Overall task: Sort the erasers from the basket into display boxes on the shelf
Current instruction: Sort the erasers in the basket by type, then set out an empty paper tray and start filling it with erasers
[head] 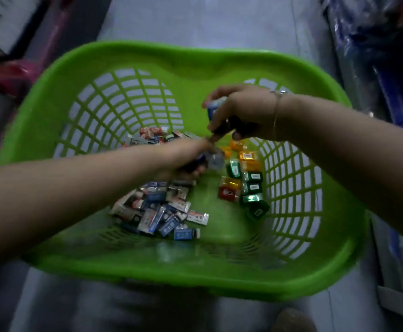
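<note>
A green plastic basket [133, 53] sits on the floor below me. Inside lie several blue-and-white erasers [157, 209] at the lower left, a red-and-white group [151, 134] further back, and green, orange and red ones [248, 180] at the right. My left hand [188, 159] reaches into the middle and grips blue erasers, one pale end showing at its fingertips. Just above it, my right hand [241, 111] holds a bunch of blue and dark erasers, fingers curled round them. A thin bracelet circles the right wrist.
The basket stands on a pale tiled floor [195, 20]. A pink bag [18, 73] and a white carton [2, 22] lie at the upper left. Blue packaged goods [387, 56] fill shelving along the right edge. The frame is blurred.
</note>
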{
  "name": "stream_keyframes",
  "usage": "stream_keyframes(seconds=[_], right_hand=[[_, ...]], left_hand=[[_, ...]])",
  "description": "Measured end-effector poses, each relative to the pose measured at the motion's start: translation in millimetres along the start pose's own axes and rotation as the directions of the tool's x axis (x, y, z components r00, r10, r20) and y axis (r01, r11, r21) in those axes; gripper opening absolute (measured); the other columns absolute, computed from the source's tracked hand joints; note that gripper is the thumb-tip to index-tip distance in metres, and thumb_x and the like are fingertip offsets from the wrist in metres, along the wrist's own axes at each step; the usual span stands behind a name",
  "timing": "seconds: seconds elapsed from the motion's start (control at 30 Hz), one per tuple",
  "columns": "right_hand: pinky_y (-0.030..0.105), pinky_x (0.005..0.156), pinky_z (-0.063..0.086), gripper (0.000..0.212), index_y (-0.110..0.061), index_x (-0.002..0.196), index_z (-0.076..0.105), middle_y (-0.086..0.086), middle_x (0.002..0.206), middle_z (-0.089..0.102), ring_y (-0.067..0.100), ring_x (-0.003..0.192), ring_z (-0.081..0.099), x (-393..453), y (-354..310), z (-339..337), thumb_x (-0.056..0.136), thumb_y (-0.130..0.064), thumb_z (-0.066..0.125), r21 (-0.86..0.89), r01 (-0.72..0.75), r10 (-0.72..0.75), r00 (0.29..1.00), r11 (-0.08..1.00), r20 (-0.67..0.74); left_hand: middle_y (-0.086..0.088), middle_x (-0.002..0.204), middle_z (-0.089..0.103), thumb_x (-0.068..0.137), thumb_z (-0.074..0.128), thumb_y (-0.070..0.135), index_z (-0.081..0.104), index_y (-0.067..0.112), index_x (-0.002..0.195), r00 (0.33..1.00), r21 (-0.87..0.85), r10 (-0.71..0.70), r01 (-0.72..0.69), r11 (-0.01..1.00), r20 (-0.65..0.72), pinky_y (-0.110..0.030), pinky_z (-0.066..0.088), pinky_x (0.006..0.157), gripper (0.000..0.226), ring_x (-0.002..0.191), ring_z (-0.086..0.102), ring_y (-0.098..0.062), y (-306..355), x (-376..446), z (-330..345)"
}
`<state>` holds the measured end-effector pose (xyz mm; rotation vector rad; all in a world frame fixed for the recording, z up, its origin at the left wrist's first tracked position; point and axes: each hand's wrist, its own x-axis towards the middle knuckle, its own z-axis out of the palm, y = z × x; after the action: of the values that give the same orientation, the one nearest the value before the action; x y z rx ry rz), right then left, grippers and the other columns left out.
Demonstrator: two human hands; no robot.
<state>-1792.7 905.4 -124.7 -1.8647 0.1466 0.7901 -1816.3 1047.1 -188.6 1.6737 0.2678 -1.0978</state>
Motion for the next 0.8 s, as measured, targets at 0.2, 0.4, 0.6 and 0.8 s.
stream_keyframes(seconds=[0.2, 0.4, 0.6, 0.8], right_hand=[[0.010, 0.036, 0.028, 0.029, -0.018, 0.083, 0.050, 0.005, 0.074, 0.054, 0.020, 0.063, 0.058, -68, -83, 8, 0.080, 0.010, 0.040, 0.568, -0.029, 0.117, 0.986, 0.822, -0.119], [0.014, 0.034, 0.033, 0.013, -0.012, 0.092, 0.065, 0.009, 0.078, 0.057, 0.018, 0.056, 0.049, -190, -237, 14, 0.084, -0.006, 0.057, 0.631, 0.042, 0.025, 0.995, 0.775, -0.096], [0.018, 0.037, 0.036, 0.026, -0.017, 0.096, 0.071, 0.004, 0.072, 0.064, 0.012, 0.056, 0.054, -332, -432, -16, 0.075, -0.002, 0.070, 0.452, 0.188, -0.204, 0.979, 0.872, -0.014], [0.017, 0.035, 0.034, 0.017, -0.015, 0.085, 0.069, 0.001, 0.061, 0.065, 0.012, 0.044, 0.057, -437, -582, -25, 0.071, -0.009, 0.077, 0.303, 0.343, -0.379, 0.923, 0.889, 0.068]], left_hand=[[-0.011, 0.069, 0.066, 0.092, 0.047, 0.016, 0.054, 0.008, 0.104, 0.986, -0.740, -0.003, -0.123, 0.661, -0.167, -0.017, 0.050, 0.043, 0.016, 0.050, 0.066, -0.013, 74, -125, -38], [0.001, 0.071, 0.061, 0.091, 0.056, 0.018, 0.063, 0.014, 0.095, 0.923, -0.764, 0.085, -0.359, 0.536, -0.375, -0.013, 0.037, 0.037, 0.009, 0.049, 0.054, -0.004, 167, -300, -25], [0.007, 0.070, 0.061, 0.077, 0.070, 0.029, 0.063, 0.018, 0.099, 0.778, -0.587, 0.195, -0.590, 0.554, -0.598, -0.013, 0.034, 0.038, 0.026, 0.047, 0.047, -0.003, 287, -507, -31], [0.011, 0.060, 0.059, 0.076, 0.057, 0.053, 0.072, 0.022, 0.084, 0.670, -0.415, 0.236, -0.657, 0.629, -0.704, -0.015, 0.034, 0.039, 0.035, 0.046, 0.046, -0.004, 370, -673, -28]])
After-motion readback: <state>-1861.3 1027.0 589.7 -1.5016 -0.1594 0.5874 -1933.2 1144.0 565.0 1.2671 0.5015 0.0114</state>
